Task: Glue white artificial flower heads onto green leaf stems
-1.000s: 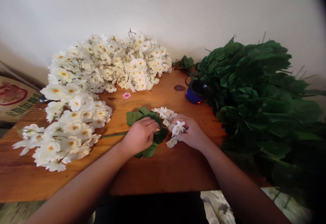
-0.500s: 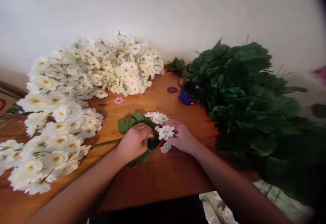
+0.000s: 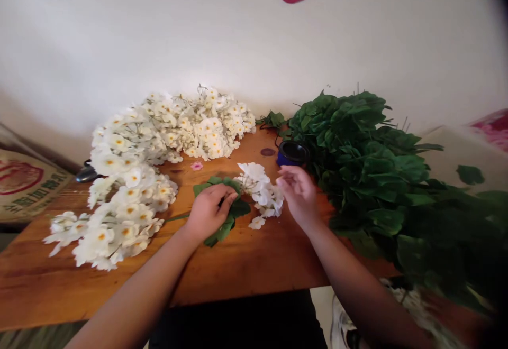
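My left hand [image 3: 212,207] is closed around the stem of an artificial flower spray, just where its green leaves [image 3: 222,232] fan out. The spray's white blossoms [image 3: 262,189] point to the right, and its stem runs left toward the flower heap. Just right of the blossoms is my right hand [image 3: 299,196], its fingers curved and apart, with nothing visible between them. Close behind the right fingers stands a small blue pot with a black rim [image 3: 293,152].
White artificial flowers [image 3: 135,180] are heaped along the left and back of the wooden table [image 3: 238,269]. Bunches of green leaves [image 3: 365,164] pile up on the right. A small pink flower [image 3: 196,165] lies behind my left hand. A printed sack [image 3: 35,185] stands at far left.
My right hand has let go of the white blossoms and moved right and slightly up, toward the blue pot. My left hand keeps its hold on the stem. The view has tilted upward.
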Available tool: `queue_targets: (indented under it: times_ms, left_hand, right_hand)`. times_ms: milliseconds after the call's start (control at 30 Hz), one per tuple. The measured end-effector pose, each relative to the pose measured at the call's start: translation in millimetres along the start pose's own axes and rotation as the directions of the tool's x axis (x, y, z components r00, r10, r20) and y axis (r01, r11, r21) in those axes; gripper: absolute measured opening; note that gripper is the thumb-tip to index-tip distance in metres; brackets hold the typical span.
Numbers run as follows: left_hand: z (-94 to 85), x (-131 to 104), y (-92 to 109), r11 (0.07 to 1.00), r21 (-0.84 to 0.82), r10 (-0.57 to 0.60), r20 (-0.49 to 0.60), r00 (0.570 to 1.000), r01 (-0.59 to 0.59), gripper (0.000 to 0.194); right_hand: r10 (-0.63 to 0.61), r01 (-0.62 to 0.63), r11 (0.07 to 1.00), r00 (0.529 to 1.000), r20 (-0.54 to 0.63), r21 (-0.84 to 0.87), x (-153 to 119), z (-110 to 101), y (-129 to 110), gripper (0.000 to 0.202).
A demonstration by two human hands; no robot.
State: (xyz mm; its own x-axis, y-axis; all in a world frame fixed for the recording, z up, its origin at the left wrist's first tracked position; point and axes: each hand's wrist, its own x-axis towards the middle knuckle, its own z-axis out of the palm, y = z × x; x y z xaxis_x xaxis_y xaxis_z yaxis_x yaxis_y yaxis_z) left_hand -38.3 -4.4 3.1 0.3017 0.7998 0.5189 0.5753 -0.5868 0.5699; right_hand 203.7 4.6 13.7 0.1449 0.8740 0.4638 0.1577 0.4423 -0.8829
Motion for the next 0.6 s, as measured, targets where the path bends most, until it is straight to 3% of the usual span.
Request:
queue_targets:
  times_ms: [67, 100, 200, 300, 433, 533, 600]
  left_hand:
    - [-6.8, 0, 5, 0.987, -0.116, -0.118, -0.095, 0.989, 0.107, 0.022]
    - [-10.2, 1, 9, 0.969, -0.191, -0.187, -0.143, 0.972, 0.158, 0.022]
    - [-20.4, 5, 26, 0.877, -0.424, -0.349, -0.241, 0.906, 0.225, 0.025]
    - [-30.6, 10, 49, 0.783, -0.59, -0.412, -0.252, 0.876, 0.198, 0.025]
    - [-41.8, 17, 77, 0.597, -0.788, -0.506, -0.224, 0.833, 0.151, 0.024]
    - [-44.2, 21, 97, 0.422, -0.902, -0.557, -0.183, 0.81, 0.086, 0.024]
    - [-41.0, 22, 109, 0.347, -0.937, -0.562, -0.181, 0.807, 0.032, 0.025]
  right_hand:
    - [-0.017, 0.026, 0.999, 0.982, -0.189, 0.045, -5, -2, -7, 0.025]
    - [0.006, 0.008, 0.998, 0.975, -0.223, 0.063, -9, -2, -10, 0.023]
    - [0.137, -0.12, 0.983, 0.984, -0.118, 0.136, -32, 4, -19, 0.032]
    - [0.249, -0.247, 0.929, 0.968, 0.03, 0.275, -57, 18, -26, 0.057]
    - [0.351, -0.309, 0.808, 0.936, 0.01, 0.501, -77, 39, -37, 0.08]
    - [0.452, -0.317, 0.75, 0.887, -0.099, 0.58, -85, 51, -43, 0.075]
    - [0.431, -0.335, 0.742, 0.902, -0.03, 0.581, -92, 60, -42, 0.06]
